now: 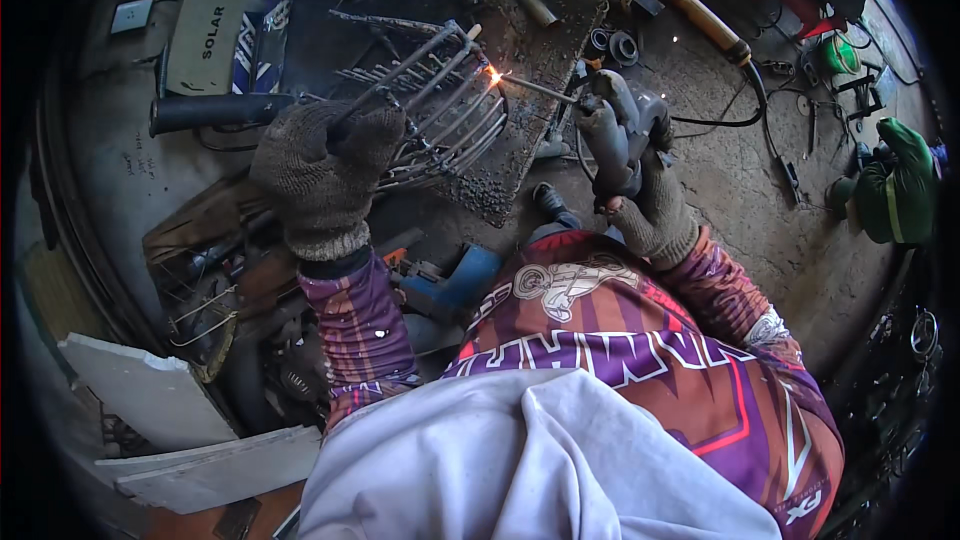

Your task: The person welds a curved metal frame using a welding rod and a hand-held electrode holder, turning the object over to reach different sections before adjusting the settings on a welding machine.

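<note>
My left hand [325, 165], in a brown knit glove, is closed around a bar of a rounded cage of welded metal rods [455, 135], steadying it. In my right hand [655, 215], also gloved with a bare fingertip showing, is a grey welding electrode holder [608, 140]. A thin electrode [540, 89] runs left from the holder, and its tip meets the cage's upper right side. A bright orange arc [494, 75] glows at that contact. The cage lies tilted over a dark, spattered metal plate [485, 190].
Beyond my left hand stand a dark pipe [220, 112] and a pale box-shaped unit [208, 30]. An orange-brown power tool [690, 2] trails a black cable at upper right. Someone in green [895, 185] is at far right. White boards [150, 390] lean at lower left.
</note>
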`<control>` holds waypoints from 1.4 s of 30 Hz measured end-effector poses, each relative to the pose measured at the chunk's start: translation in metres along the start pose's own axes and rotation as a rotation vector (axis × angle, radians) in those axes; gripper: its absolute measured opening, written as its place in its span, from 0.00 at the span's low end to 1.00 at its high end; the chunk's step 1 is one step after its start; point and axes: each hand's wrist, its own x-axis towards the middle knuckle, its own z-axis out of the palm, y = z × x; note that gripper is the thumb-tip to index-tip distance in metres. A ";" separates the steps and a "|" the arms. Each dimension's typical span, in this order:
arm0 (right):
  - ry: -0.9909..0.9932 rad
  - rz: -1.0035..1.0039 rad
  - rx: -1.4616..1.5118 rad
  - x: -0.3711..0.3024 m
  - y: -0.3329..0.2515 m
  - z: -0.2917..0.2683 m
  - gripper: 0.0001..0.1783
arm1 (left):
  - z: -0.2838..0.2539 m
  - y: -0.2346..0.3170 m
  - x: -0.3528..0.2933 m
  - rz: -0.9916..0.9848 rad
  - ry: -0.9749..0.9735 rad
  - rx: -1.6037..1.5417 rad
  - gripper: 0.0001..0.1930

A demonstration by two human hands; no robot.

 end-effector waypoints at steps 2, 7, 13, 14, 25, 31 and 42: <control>-0.018 0.010 -0.011 0.002 -0.005 0.000 0.39 | 0.000 -0.001 -0.001 0.000 -0.002 0.012 0.20; -0.012 -0.001 -0.012 0.000 0.002 0.000 0.38 | 0.001 -0.002 0.000 0.015 0.001 0.031 0.21; -0.048 0.048 0.010 0.001 -0.009 -0.002 0.32 | 0.005 -0.006 -0.001 0.051 -0.024 0.068 0.18; -0.051 0.044 0.013 -0.002 0.000 -0.002 0.32 | 0.006 -0.017 -0.005 0.162 0.062 0.234 0.16; 0.065 0.134 0.634 -0.002 -0.007 0.012 0.20 | 0.003 0.002 0.003 0.162 0.079 -0.012 0.17; -0.015 0.084 0.198 -0.003 0.008 0.000 0.42 | 0.008 -0.002 0.001 0.050 0.007 -0.099 0.13; 0.020 -0.029 -0.054 -0.001 0.008 -0.004 0.40 | 0.011 0.001 0.001 -0.015 0.025 -0.014 0.19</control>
